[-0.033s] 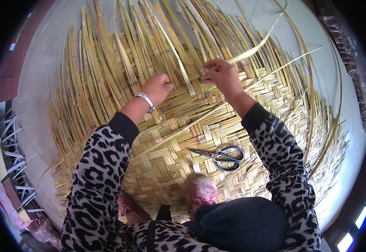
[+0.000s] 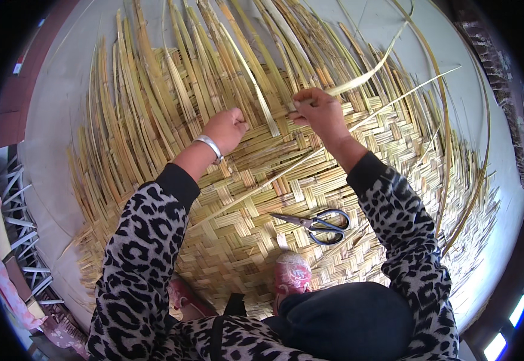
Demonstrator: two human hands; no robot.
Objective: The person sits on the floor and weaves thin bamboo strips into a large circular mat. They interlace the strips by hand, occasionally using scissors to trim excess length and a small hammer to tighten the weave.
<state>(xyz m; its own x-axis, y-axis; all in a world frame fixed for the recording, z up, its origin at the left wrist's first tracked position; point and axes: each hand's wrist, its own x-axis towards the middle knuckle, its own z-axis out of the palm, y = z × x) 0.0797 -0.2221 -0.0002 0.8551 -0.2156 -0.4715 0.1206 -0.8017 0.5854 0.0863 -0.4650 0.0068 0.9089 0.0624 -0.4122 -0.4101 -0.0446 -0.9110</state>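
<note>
A large mat (image 2: 232,253) of flat, split-cane strips in a twill weave lies under my hands and feet. My left hand (image 2: 226,129), with a silver bangle at the wrist, is closed low over the mat's unfinished far part; what its fingers grip is hidden. To its right my right hand (image 2: 322,117) is closed in a pinch at a pale cane strip (image 2: 364,77), which curves away to the upper right. Between both hands the end of a loose upright strip (image 2: 268,117) lies over the weave. Scissors (image 2: 316,225) with dark handles rest on the mat, nearer to me.
Long unwoven strips (image 2: 147,66) fan out beyond the weave. A thin strip (image 2: 262,188) lies slantwise across the mat. My pink shoe (image 2: 292,274) stands on it. Pale floor (image 2: 51,162) surrounds the mat; a metal rack (image 2: 24,222) is at the left.
The pale strip by my right hand has shifted slightly, and both hands have moved a tiny bit. Everything else stays in place.
</note>
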